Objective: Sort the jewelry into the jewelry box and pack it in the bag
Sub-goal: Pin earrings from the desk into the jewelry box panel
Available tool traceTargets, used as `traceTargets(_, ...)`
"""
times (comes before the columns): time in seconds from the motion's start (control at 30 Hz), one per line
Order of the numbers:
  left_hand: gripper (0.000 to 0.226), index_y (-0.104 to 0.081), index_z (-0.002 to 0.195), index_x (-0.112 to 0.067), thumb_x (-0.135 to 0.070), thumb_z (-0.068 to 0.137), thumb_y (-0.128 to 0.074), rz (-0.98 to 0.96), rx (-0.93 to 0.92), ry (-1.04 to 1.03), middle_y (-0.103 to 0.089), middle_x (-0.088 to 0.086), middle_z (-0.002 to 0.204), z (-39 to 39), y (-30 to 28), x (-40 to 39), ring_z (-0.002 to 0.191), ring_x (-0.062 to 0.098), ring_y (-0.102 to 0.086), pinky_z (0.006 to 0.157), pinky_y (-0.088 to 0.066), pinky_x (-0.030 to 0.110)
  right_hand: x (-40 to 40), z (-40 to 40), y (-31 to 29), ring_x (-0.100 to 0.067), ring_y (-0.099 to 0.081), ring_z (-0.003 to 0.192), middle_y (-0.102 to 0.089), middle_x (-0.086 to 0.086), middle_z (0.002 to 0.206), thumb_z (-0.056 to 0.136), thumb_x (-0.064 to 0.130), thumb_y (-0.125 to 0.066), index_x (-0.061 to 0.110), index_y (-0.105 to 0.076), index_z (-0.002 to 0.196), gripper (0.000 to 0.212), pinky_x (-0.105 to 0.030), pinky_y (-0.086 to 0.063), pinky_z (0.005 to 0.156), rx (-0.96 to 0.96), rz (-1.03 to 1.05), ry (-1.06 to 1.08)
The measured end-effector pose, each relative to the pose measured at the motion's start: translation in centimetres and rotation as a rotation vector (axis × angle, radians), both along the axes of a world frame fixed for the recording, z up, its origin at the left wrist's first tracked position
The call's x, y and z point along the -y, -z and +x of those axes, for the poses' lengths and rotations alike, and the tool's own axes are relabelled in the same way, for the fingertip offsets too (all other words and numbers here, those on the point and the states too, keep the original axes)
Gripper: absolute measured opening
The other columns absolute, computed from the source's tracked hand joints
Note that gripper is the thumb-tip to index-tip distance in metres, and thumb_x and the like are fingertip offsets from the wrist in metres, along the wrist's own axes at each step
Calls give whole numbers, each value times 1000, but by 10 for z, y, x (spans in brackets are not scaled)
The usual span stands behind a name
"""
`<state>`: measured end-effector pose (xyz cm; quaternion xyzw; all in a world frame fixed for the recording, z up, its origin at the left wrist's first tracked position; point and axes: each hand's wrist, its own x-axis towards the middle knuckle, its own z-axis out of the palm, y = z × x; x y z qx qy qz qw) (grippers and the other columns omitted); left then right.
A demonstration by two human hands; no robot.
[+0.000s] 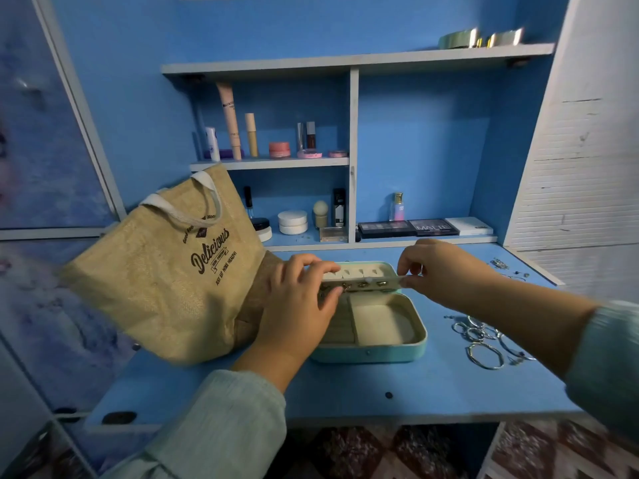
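Taking the mint jewelry box (368,350) as our landmark, we start at its front edge: the lid is up and the box sits open on the blue desk (345,385). Its large right compartment (382,323) looks bare.

Just right of the box, a cluster of silver bangles and hoops (484,340) lies loose on the desk, so we judge much of the sorting is not yet done.

Over the box's left side our left hand (297,305) has its fingers curled round the left end of a narrow padded strip (363,283), and at the back right corner our right hand (435,271) pinches the strip's other end between thumb and fingertips. Several small gold pieces, earrings or rings (363,284), already sit along that strip.

Touching the box on its left, the jute tote bag (166,271) stands leaning; the box is not in it, so packing is left.

Further back and right of the box, a few small silver pieces (501,263) lie near the desk's edge.

Behind the box, the shelves (269,163) hold cosmetics and eyeshadow palettes (408,228).
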<state>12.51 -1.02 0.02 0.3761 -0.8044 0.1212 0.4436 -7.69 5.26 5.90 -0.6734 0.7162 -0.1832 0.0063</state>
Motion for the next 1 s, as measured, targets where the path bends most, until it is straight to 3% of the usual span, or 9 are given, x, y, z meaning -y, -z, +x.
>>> traceTargets(0.07,18,-69,91,-27,-35,75,-67,-79,25,0,-60,-2,92,-7,-1,-2,87,18,-46,73,-34,29,-4,-1,3,-10,-47,76,-48,8,90,87,28,-61,26,-58,85,4,-23,-36,64,22,-10,16)
traceTargets(0.17,27,-69,86,-31,-41,80,-45,-81,81,23,-60,-5,90,-16,1,-3,85,14,-38,71,-41,35,-9,-1,8,-11,-47,76,-47,8,90,87,27,-61,27,-57,84,5,-23,-35,62,34,-19,18)
traceTargets(0.3,24,-69,77,-33,-39,80,-46,-87,101,39,-60,-9,84,-23,4,-5,82,13,-40,73,-24,32,-12,-1,14,-14,-50,79,-48,7,93,88,23,-59,27,-58,86,4,-27,-44,70,39,-2,18)
traceTargets(0.53,28,-68,84,-33,-34,79,-41,-41,145,45,-58,-10,86,-28,6,-18,82,17,-54,78,-27,33,-15,-6,15,-11,-49,79,-46,9,90,87,22,-59,26,-61,90,5,-20,-38,65,44,12,-23)
traceTargets(0.6,25,-68,85,-33,-36,78,-44,-32,190,36,-59,-10,86,-33,4,-24,81,17,-55,77,-37,37,-16,-8,15,-10,-49,78,-47,9,89,86,23,-61,26,-62,90,5,-20,-39,67,58,14,-29)
traceTargets(0.67,13,-69,83,-33,-37,73,-62,-39,237,33,-60,-10,84,-39,3,-26,79,18,-58,72,-44,39,-17,-11,15,-11,-50,80,-48,8,89,85,25,-63,26,-63,89,4,-21,-41,70,75,20,-38)
traceTargets(0.77,24,-69,79,-32,-33,60,-83,21,292,24,-61,-9,81,-48,2,-30,76,20,-61,67,-47,40,-22,-17,16,-11,-50,81,-49,9,88,85,27,-63,28,-60,81,6,-20,-39,70,105,26,-48)
traceTargets(0.9,13,-68,72,-32,-27,64,-77,-20,286,33,-60,-8,77,-63,5,-37,71,20,-59,75,-32,35,-37,-38,13,-12,-55,80,-58,6,89,87,26,-61,18,-66,85,9,-23,-45,72,147,39,22)
traceTargets(1.0,12,-68,71,-34,-30,64,-76,-33,284,53,-60,-9,77,-77,9,-43,70,19,-60,72,-23,33,-54,-61,15,-13,-56,76,-64,2,87,87,29,-61,15,-67,85,15,-22,-44,67,159,106,79)
